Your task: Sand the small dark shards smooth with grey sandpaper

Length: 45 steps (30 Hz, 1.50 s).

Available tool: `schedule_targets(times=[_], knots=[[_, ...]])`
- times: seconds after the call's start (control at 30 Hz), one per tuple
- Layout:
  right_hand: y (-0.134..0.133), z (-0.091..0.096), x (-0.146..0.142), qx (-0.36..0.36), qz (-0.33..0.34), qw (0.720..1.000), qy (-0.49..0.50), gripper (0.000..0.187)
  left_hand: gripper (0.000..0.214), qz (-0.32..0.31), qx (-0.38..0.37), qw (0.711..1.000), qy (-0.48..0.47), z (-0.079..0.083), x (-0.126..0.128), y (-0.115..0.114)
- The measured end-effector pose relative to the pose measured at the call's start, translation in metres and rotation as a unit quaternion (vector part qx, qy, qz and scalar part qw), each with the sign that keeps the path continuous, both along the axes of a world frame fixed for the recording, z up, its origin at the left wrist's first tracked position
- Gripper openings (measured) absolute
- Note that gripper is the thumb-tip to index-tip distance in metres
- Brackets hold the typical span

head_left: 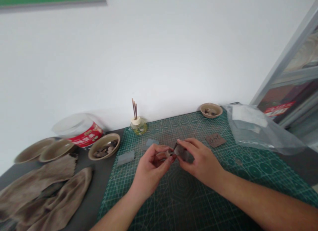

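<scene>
Over the middle of the green cutting mat (179, 204), my two hands meet. My left hand (150, 168) pinches a small brownish stone (170, 153) between thumb and fingertips. A dark grey folded piece of sandpaper (183, 154) is gripped in my right hand (202, 161), and its edge touches or nearly touches the stone. Fingers partly cover both items. Behind my left hand lies a blue-grey sheet (152, 143), with a lighter grey sheet (126, 157) to the left. Beyond my right hand is a brown sandpaper piece marked 240 (215, 140).
A bowl of stones (118, 145) stands left of the mat, near a red-labelled plastic tub (86, 138), other bowls (56, 150) and a crumpled brown cloth (72, 199). At the back are a reed diffuser (138, 125) and another bowl (211, 115). A clear plastic bag (263, 135) lies right.
</scene>
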State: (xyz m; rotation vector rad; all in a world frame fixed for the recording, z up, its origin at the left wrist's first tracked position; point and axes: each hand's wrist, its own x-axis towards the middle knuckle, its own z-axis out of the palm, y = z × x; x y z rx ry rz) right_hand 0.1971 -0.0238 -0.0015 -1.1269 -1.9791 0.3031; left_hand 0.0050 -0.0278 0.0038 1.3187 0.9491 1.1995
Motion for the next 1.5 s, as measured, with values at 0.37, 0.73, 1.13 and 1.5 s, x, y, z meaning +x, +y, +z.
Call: schedule_targets(times=[0.37, 0.73, 1.13, 1.5], knots=[[-0.001, 0.008, 0.005, -0.044, 0.048, 0.998, 0.010, 0.016, 0.018, -0.027, 0.046, 0.998, 0.024, 0.006, 0.001, -0.002], [0.016, -0.004, 0.012, -0.178, 0.025, 0.984, -0.011, 0.048, 0.025, 0.017, 0.165, 0.974, 0.153, 0.002, -0.006, 0.002], [0.007, 0.007, 0.009, -0.325, 0.152, 0.921, 0.151, 0.018, 0.009, -0.043, 0.134, 0.936, 0.322, -0.008, 0.003, 0.002], [-0.001, 0.018, 0.034, -0.185, 0.079, 0.979, -0.008, 0.033, 0.052, -0.130, 0.191, 0.875, 0.425, -0.006, 0.012, 0.001]])
